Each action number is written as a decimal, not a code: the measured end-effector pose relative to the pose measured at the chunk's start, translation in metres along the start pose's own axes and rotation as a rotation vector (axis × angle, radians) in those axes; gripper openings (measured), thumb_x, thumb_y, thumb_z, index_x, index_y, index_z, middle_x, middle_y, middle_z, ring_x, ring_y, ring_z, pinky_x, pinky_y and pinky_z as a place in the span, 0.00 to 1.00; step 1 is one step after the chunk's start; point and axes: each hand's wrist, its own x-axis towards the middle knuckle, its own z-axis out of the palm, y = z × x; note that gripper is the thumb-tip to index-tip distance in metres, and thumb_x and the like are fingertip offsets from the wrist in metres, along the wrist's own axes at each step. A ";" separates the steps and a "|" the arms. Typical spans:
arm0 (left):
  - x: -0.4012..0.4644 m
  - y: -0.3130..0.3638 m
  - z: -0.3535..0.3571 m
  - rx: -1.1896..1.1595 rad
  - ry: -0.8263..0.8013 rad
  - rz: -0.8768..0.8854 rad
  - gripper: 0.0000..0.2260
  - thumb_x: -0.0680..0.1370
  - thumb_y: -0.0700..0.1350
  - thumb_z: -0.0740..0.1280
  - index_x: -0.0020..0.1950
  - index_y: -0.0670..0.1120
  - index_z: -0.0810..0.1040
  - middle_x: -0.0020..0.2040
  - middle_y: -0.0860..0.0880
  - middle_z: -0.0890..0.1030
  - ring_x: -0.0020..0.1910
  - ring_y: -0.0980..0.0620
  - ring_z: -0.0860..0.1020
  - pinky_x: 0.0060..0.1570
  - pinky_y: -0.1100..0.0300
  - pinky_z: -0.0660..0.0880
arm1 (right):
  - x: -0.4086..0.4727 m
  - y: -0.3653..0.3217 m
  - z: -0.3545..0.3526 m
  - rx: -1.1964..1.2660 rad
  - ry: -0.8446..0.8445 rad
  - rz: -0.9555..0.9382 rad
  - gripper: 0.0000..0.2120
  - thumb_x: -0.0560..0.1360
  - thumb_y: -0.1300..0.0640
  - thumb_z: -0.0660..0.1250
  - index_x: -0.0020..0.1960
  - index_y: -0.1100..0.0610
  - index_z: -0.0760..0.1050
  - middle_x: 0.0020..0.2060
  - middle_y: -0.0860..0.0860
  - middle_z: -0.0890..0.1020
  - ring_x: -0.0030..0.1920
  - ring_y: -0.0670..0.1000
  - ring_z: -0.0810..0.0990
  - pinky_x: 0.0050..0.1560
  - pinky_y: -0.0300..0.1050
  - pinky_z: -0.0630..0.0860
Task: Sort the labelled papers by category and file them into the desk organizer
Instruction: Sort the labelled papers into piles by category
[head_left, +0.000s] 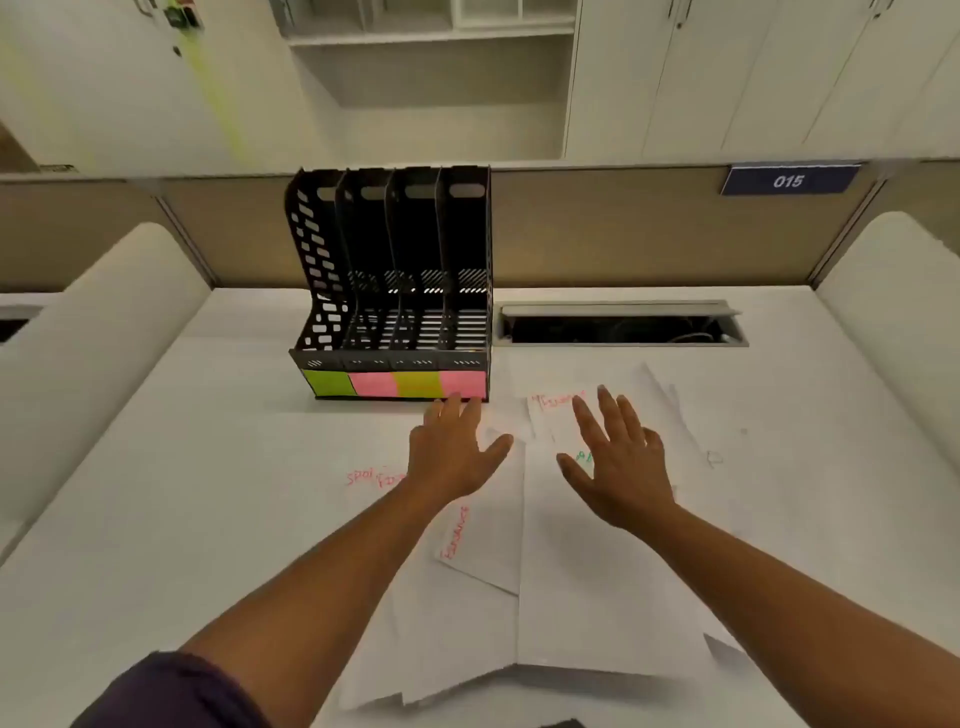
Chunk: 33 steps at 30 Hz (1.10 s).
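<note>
— On the worktop, before the black organizer, lie the loose papers.
— And the hands?
— Left hand and right hand hover palm-down over them, fingers spread, gripping nothing.
— Labels?
— Red and green, partly covered, hard to read.

white desk against a tan partition, blue sign reading 015, white cabinets beyond.

you have loose white paper sheets with red and green handwritten labels, spread overlapping across the desk; behind them the black perforated four-slot plastic desk organizer stands upright, empty, green and pink tags along its front.
</note>
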 end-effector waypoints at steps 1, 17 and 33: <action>-0.002 -0.003 0.007 -0.047 -0.098 -0.065 0.38 0.77 0.71 0.57 0.80 0.51 0.59 0.81 0.46 0.60 0.78 0.40 0.59 0.70 0.41 0.65 | -0.008 0.005 0.002 0.020 -0.059 0.031 0.38 0.78 0.29 0.49 0.82 0.41 0.40 0.83 0.51 0.46 0.82 0.59 0.49 0.73 0.65 0.62; -0.030 -0.036 0.080 -0.465 -0.255 -0.255 0.30 0.70 0.46 0.80 0.67 0.49 0.68 0.58 0.47 0.79 0.52 0.48 0.80 0.45 0.60 0.75 | -0.044 0.062 0.035 0.665 0.044 0.648 0.43 0.71 0.64 0.76 0.80 0.50 0.59 0.71 0.51 0.66 0.60 0.54 0.74 0.61 0.47 0.73; 0.011 -0.059 0.022 -0.634 -0.298 -0.129 0.05 0.83 0.45 0.65 0.54 0.48 0.80 0.48 0.49 0.85 0.47 0.48 0.83 0.48 0.52 0.80 | 0.005 0.099 -0.004 1.219 0.016 0.579 0.05 0.80 0.59 0.70 0.50 0.53 0.84 0.46 0.53 0.88 0.42 0.50 0.85 0.41 0.45 0.81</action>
